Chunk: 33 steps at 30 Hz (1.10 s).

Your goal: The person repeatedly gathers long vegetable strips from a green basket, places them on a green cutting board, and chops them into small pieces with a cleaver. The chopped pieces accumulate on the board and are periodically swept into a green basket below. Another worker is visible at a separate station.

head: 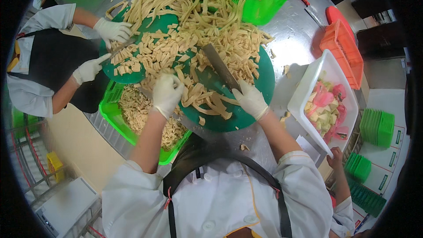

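My right hand (pixel 251 99), in a white glove, grips a cleaver (pixel 222 67) whose broad blade slants up and left over a round green cutting board (pixel 211 120). My left hand (pixel 167 94), also gloved, is curled and slightly blurred at the board's left edge, beside cut pieces. Whether its fingers hold any is hidden. Between my hands lie several loose pale strips (pixel 208 100) of a soft food, perhaps bean curd skin. Behind the blade is a heap of short cut pieces (pixel 243 51). Long uncut strips (pixel 195 3) pile up beyond it.
Below my left forearm sits a green basket (pixel 114 114) of cut pieces. At left, a co-worker's gloved hands (pixel 114 32) cut on another green board (pixel 127 78). Another person's hand (pixel 336 157) touches a white tub (pixel 325 97) at right. A second knife (pixel 314 15) lies farther back.
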{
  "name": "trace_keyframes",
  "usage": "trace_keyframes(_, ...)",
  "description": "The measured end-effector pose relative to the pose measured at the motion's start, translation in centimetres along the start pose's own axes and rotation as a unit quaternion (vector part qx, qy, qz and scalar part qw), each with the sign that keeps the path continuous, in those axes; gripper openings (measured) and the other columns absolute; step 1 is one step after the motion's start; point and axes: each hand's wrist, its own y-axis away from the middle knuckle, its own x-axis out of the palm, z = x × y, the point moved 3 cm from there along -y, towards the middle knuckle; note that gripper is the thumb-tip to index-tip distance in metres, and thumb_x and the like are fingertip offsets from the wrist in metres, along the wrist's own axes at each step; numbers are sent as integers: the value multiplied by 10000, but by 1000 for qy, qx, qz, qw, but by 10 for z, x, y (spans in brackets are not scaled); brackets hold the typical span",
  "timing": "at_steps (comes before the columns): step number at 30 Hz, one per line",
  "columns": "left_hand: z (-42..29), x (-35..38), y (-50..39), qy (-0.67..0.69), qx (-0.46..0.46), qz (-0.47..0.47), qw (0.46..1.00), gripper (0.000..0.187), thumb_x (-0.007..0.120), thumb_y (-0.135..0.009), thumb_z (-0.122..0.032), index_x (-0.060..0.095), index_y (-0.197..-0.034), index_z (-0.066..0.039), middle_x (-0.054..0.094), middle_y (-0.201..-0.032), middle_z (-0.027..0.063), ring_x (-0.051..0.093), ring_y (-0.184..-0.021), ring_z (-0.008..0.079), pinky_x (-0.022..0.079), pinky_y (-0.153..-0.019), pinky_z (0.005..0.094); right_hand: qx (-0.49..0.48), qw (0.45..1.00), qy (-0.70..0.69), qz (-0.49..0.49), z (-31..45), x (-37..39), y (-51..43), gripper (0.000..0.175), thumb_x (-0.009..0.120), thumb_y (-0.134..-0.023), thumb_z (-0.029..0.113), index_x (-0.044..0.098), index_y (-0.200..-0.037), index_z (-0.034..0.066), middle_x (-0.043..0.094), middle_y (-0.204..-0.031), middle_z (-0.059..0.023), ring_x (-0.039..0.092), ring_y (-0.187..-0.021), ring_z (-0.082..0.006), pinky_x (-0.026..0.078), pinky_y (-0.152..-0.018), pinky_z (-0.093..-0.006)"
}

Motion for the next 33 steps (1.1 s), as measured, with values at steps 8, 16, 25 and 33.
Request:
trace_keyframes(8, 6, 92, 77, 81, 32, -150, 985, 432, 863, -892, -156, 679, -1246, 9, 654, -1249, 239, 602, -1179, 442, 503, -1018, 523, -227, 964, 121, 66, 75, 9, -6, 149, 654, -1040, 206, 661, -1127, 84, 759, -928, -151, 769, -836, -366, 610, -703, -493)
trace_keyframes(16, 8, 99, 81, -72, 55, -186, 978, 530, 854, -871, -115, 657, -1358, -51, 568, -1416, 247, 507, -1336, 497, 417, -1146, 583, -157, 951, 188, 190, 66, 40, -33, 182, 628, -1029, 226, 669, -1082, 57, 773, -885, -193, 778, -839, -426, 614, -722, -543)
trace_keyframes(25, -2, 134, 15, -54, 139, -106, 983, 644, 735, -882, -22, 568, -1503, -60, 513, -1497, 277, 447, -1432, 529, 359, -1245, 608, -1, 982, 152, 110, 19, -5, -75, 249, 571, -1085, 266, 682, -1127, 47, 786, -1004, -213, 768, -976, -435, 592, -857, -551)
trace_keyframes(33, -21, 120, -11, -42, 119, -78, 989, 723, 757, -967, -264, 478, -1572, 16, 524, -1496, 317, 472, -1417, 528, 380, -1213, 598, 18, 996, 54, 74, 8, -16, -55, 295, 586, -1101, 316, 653, -1106, 29, 754, -1024, -252, 726, -1000, -470, 564, -866, -564)
